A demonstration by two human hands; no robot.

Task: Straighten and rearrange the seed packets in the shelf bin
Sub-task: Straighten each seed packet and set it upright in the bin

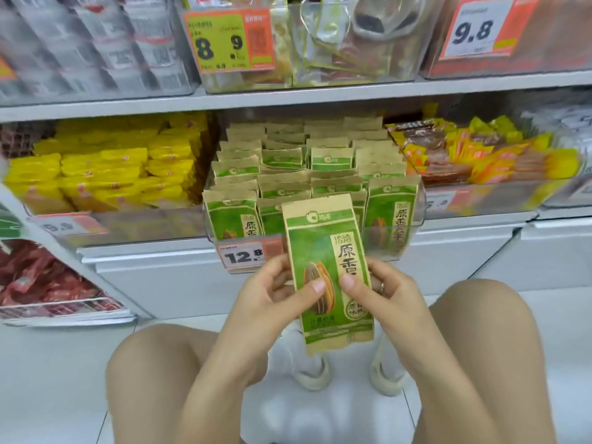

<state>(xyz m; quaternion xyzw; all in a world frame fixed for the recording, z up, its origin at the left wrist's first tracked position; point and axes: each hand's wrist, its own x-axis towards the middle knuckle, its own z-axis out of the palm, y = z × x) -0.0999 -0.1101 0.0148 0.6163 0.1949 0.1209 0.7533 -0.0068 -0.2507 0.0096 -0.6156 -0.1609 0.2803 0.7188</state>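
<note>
Far left on the lower shelf: red packets [41, 280] in a tilted rack, then a clear bin of yellow packets [105, 174] with a blurred price tag [72, 224] on its front. Above, upper shelf [288, 92] carries clear bins, a yellow/orange tag [229, 40] reading 8 and 9, further right a tag [480, 27] reading 9.8. Centre: clear shelf bin [413, 230] holds rows of green-and-kraft seed packets [331, 158], upright, front row facing out, rows behind slightly uneven; a 12.8 tag [248, 253] hangs on its front lip. Just below the bin front, one seed packet in hand [326, 274], upright, tilted slightly left at the top, out of the bin and overlapping its front wall in view. Left hand [272, 299] grips the packet's left edge, thumb pressed on the printed face, other fingers curled behind. Right hand [384, 290] grips the right edge the same way, thumb on the face, ring visible on one finger. Both thumbs nearly meet mid-packet. Right of the seed bin: bin of mixed orange/yellow/brown packets [474, 155]. Below: bare knees, white shoes [346, 370] on a tiled floor [48, 379].
</note>
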